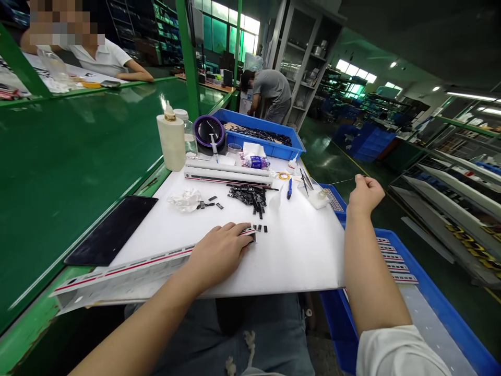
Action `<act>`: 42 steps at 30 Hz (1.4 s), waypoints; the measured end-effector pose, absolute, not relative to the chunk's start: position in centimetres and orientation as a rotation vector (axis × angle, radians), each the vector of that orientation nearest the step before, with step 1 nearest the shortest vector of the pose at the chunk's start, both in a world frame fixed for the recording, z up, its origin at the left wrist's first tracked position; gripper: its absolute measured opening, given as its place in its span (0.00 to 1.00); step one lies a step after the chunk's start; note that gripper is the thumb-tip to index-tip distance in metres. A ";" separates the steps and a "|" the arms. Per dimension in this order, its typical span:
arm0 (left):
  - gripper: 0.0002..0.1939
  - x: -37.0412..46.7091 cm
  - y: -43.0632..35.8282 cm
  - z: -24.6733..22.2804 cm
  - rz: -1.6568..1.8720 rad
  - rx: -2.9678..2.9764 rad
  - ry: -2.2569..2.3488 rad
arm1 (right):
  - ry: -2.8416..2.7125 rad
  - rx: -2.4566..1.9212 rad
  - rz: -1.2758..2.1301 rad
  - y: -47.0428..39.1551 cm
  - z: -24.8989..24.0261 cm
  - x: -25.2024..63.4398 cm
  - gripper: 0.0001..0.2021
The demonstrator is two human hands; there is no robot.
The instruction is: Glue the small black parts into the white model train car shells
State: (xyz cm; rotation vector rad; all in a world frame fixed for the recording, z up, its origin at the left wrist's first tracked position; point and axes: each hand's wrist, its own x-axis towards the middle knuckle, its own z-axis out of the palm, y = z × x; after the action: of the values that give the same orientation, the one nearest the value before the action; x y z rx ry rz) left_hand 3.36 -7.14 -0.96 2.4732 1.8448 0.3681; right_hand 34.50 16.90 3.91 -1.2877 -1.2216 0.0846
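My left hand (223,249) lies over the near end of a long white model train car shell (129,267) with a red stripe and dark windows, fingers wrapped over its edge. The shell slants across the table's front left. Beyond my fingertips, a few small black rectangular pieces (260,228) lie in a row, and a heap of similar pieces (248,196) sits farther back. Raised off to the right, my right hand (366,194) pinches a thin needle-like tool (344,181) that points left. Its tip is too fine to make out.
Another white shell (229,173) lies behind the heap, near a blue pen (289,189) and a white block (315,197). A cream bottle (171,142) and a blue bin (270,149) stand farther back. More striped shells (397,261) rest in a blue bin at right. Two people are beyond.
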 end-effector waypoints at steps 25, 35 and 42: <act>0.16 3.7 -6.2 0.1 0.193 2.436 1.778 | -2.086 -0.651 0.281 10.1 0.0 26.7 0.05; 0.17 3.0 -5.8 0.5 0.219 2.331 1.760 | -2.680 -0.619 0.531 7.7 -1.6 23.4 0.05; 0.18 2.2 -4.7 0.7 0.201 2.228 1.705 | -2.839 -0.702 0.387 7.4 -1.1 23.5 0.06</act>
State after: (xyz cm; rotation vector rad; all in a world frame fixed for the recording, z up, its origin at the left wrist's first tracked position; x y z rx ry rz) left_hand 2.25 -4.75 0.69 2.2281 1.7049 0.2007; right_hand 23.45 7.36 -1.07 -0.7022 -2.8390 0.3867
